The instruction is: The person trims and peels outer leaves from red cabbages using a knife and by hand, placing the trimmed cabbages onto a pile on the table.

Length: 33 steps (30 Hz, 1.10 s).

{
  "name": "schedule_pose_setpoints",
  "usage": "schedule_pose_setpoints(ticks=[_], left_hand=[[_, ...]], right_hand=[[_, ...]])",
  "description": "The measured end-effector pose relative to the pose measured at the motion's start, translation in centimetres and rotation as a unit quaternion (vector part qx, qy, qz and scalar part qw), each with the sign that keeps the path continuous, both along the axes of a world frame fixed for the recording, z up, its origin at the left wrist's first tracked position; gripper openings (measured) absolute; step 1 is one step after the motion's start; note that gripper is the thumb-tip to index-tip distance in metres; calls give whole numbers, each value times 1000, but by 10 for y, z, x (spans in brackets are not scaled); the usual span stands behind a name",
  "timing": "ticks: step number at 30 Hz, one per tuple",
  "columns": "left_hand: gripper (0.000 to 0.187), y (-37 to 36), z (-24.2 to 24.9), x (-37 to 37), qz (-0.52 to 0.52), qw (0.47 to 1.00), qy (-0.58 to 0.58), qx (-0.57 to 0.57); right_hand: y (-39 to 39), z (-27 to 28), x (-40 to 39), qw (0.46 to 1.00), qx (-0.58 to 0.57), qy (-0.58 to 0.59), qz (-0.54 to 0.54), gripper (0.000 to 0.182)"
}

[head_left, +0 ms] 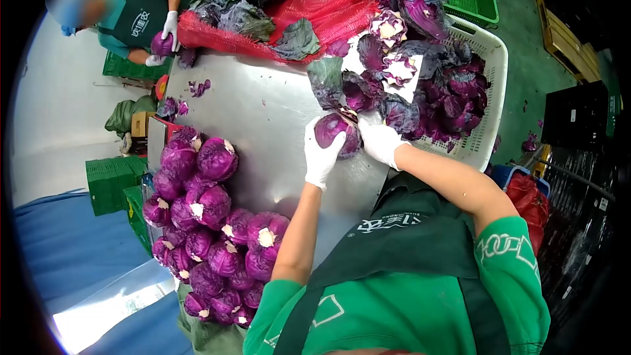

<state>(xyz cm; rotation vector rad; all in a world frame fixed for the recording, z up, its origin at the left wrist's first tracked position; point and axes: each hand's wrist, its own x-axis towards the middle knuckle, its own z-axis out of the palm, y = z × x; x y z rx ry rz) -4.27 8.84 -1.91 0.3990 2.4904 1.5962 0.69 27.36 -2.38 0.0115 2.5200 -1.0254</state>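
A red cabbage (337,133) sits over the metal table in front of me, gripped by my left hand (322,151) in a white glove, thumb across its face. My right hand (382,142), also gloved, is closed against the cabbage's right side; what its fingers hold is hidden. A dark outer leaf (326,83) stands up just beyond the cabbage. Loose leaves and cut stem pieces (399,69) lie beyond my right hand.
Trimmed red cabbages (210,207) are piled at the left. A white crate (497,85) full of dark leaves stands at the right. Untrimmed cabbages lie on a red mesh sack (328,10) at the back. Across the table, a gloved co-worker (141,16) holds another cabbage.
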Motion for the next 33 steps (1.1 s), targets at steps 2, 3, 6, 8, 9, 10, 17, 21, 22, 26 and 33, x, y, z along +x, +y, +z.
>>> schedule_pose_setpoints(ticks=[2,3,6,8,9,10,17,21,22,26,33], left_hand=[[68,-14,2,14,-23,999,-6,43],[72,-26,0,20,-40,997,-19,59],[93,-63,8,35,-46,988,-107,98],[107,-67,17,49,-7,984,-136,114],[110,-61,30,55,12,992,-116,51],[113,-55,39,59,29,995,-96,-11],[109,-49,26,67,89,995,-36,26],[110,-17,21,65,82,995,18,58],[110,-11,15,63,77,995,14,65],[112,2,5,58,47,997,54,43],[116,3,21,51,20,999,39,-26]], right_hand=[[-10,-17,6,998,-5,40,-43,45],[-13,-26,7,997,-13,45,-66,51],[-24,-49,14,978,-42,140,-146,55],[-28,-61,15,964,-45,213,-155,53],[-29,-61,14,951,-32,263,-158,52],[-29,-54,10,913,-16,368,-175,50],[104,-48,39,802,-237,60,-545,26],[74,6,56,859,-143,217,-440,15],[55,29,57,866,-108,253,-417,13],[15,2,55,919,-153,139,-337,19],[89,18,34,679,-366,198,-605,31]])
